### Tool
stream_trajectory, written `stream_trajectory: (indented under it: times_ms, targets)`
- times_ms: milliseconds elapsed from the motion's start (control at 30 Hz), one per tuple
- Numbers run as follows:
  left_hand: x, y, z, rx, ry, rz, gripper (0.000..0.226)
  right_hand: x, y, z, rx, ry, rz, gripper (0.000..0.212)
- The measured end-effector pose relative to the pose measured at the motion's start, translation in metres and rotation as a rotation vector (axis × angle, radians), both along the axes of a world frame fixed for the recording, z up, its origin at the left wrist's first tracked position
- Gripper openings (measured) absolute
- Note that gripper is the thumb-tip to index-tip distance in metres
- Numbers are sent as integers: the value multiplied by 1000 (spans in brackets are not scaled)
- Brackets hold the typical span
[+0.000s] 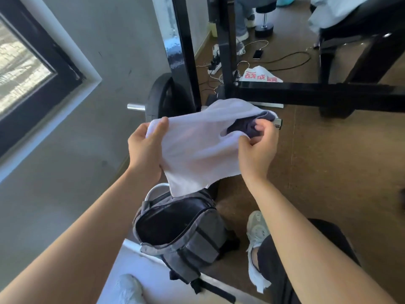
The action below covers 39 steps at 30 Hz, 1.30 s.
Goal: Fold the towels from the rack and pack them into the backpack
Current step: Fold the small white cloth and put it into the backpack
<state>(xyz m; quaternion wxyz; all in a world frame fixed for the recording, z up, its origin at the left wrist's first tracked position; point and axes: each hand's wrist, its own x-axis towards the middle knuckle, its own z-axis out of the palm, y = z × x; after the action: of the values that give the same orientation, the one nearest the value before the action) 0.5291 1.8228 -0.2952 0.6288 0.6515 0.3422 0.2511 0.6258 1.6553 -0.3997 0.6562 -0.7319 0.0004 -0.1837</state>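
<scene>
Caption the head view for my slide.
Left hand and right hand hold a white towel over the open backpack.

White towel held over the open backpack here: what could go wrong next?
The right hand pinches both the white towel and a dark cloth; either could slip to the floor.
The white towel hangs loose from the left hand, so it may go in crumpled.
The backpack sits at the edge of a white ledge and might tip when stuffed.
</scene>
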Motion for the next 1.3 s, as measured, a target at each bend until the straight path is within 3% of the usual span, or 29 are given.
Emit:
stream_trajectory:
  times_ms: [100,267,333,567,700,833,933,1000,1033,1133,1200,1300]
  targets:
    - [-24,5,1,33,8,11,14,6,-2,-2,-237,-110,51,44]
    - [-63,21,-1,107,-36,260,22,14,-4,-4,-697,33,170,51]
    - [-85,26,-5,160,-39,308,20,13,-4,-3,-735,52,184,59]
    - [-129,15,-28,184,120,155,18,9,2,-7,-870,134,206,75]
    - [-143,5,-39,164,304,-128,25,7,1,-6,-898,176,238,70]
    - [-145,-2,-40,179,337,-157,23,-1,6,-4,-853,144,180,77]
    - [-136,-8,-35,181,302,-163,20,-19,16,3,-789,-29,101,64]
    - [-134,-11,-31,174,275,-177,19,-36,24,8,-555,-204,244,45]
    - [-135,-10,-30,163,260,-183,18,-49,26,12,-381,-180,440,38]
    - [-144,-8,-28,138,214,-188,18,-100,26,26,-22,224,1139,27]
    - [-154,-7,-26,132,180,-200,20,-126,28,25,-98,271,1343,22]
    - [-170,-8,-21,124,128,-193,23,-154,34,20,-334,157,1291,14]
